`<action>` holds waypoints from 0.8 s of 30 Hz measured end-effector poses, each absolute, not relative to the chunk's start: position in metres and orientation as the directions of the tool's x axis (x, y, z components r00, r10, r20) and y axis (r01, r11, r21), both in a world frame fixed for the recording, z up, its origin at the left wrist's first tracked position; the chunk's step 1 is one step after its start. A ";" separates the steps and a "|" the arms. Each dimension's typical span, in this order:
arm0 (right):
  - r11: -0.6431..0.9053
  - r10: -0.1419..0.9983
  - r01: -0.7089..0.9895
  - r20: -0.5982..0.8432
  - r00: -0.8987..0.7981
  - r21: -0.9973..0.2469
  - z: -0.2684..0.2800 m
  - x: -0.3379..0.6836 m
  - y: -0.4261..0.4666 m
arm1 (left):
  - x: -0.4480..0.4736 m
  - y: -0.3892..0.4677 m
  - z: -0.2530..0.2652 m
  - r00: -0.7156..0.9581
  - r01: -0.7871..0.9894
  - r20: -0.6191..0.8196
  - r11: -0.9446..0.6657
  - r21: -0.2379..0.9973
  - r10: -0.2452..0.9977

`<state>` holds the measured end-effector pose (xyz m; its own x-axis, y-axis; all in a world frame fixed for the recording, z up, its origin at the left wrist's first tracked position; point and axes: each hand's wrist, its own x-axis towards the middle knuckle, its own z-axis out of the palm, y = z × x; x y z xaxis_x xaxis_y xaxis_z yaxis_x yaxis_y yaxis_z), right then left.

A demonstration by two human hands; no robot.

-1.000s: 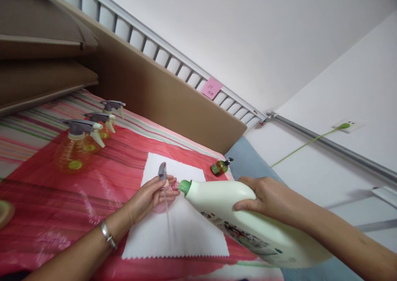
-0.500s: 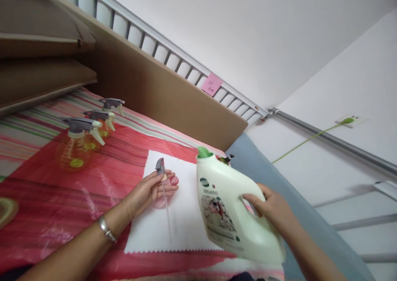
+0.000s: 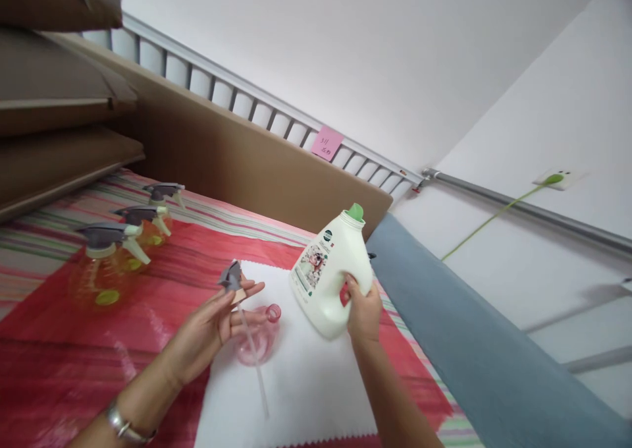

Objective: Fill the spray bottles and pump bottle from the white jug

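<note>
My right hand (image 3: 364, 306) is closed round the handle of a large pale-green detergent jug (image 3: 323, 270), which stands tilted with its green spout up, over the back right of a white sheet (image 3: 316, 382). Between the thumb and fingers of my left hand (image 3: 207, 333) is a grey spray trigger head (image 3: 232, 278), its long clear tube slanting down towards me. Behind that tube, a small pink see-through bottle (image 3: 259, 339) with an uncapped neck rests on the sheet, close to my left fingers. Whether those fingers touch the bottle I cannot tell.
Several spray bottles (image 3: 101, 280) with yellow bases and grey triggers stand at the left on red cloth (image 3: 162, 283). A brown board (image 3: 237, 158) borders the back, and stacked brown packages (image 3: 59, 99) rise at the far left. A dark nozzle (image 3: 372, 255) shows behind the jug.
The jug has moved away from me and to the left, with its spout now leaning right. My left hand, holding the trigger head, has drawn leftward from the pink bottle. The view has shifted slightly.
</note>
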<state>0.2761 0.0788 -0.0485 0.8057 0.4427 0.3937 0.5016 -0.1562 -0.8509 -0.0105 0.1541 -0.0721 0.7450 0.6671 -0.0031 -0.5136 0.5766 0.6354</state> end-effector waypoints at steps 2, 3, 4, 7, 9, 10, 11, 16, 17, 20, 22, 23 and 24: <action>-0.164 0.424 0.491 0.388 0.818 -0.856 -0.056 0.277 0.096 | -0.019 0.160 -0.068 0.730 -0.536 0.014 0.560 0.632 0.683; -0.169 0.415 0.484 0.384 0.825 -0.858 -0.060 0.277 0.104 | -0.022 0.162 -0.066 0.719 -0.548 0.014 0.553 0.628 0.695; -0.173 0.407 0.478 0.379 0.831 -0.861 -0.064 0.277 0.110 | -0.025 0.165 -0.065 0.706 -0.559 0.012 0.547 0.623 0.708; -0.181 0.384 0.455 0.364 0.849 -0.872 -0.076 0.272 0.124 | -0.029 0.170 -0.064 0.674 -0.587 0.002 0.535 0.608 0.738; -0.184 0.374 0.438 0.349 0.859 -0.880 -0.086 0.267 0.128 | -0.029 0.171 -0.064 0.664 -0.596 -0.002 0.531 0.602 0.747; -0.186 0.374 0.430 0.342 0.862 -0.883 -0.090 0.264 0.129 | -0.029 0.171 -0.065 0.663 -0.596 -0.004 0.531 0.603 0.749; -0.187 0.377 0.426 0.336 0.863 -0.885 -0.094 0.262 0.129 | -0.028 0.171 -0.065 0.662 -0.594 -0.007 0.530 0.605 0.750; -0.190 0.440 0.430 0.315 0.841 -0.883 -0.101 0.262 0.126 | -0.026 0.171 -0.063 0.662 -0.578 -0.017 0.526 0.624 0.749; -0.193 0.457 0.429 0.306 0.835 -0.883 -0.100 0.263 0.126 | -0.026 0.170 -0.063 0.662 -0.578 -0.014 0.522 0.628 0.750; -0.195 0.519 0.436 0.284 0.806 -0.879 -0.096 0.268 0.121 | -0.026 0.169 -0.064 0.663 -0.577 0.004 0.507 0.641 0.748; -0.171 0.563 0.449 0.287 0.775 -0.877 -0.091 0.271 0.114 | -0.026 0.168 -0.065 0.663 -0.574 0.018 0.493 0.654 0.748; -0.153 0.579 0.456 0.294 0.760 -0.877 -0.088 0.272 0.108 | -0.026 0.167 -0.066 0.662 -0.572 0.027 0.481 0.664 0.749; -0.134 0.587 0.463 0.306 0.749 -0.876 -0.083 0.272 0.100 | -0.025 0.166 -0.068 0.660 -0.572 0.040 0.467 0.674 0.750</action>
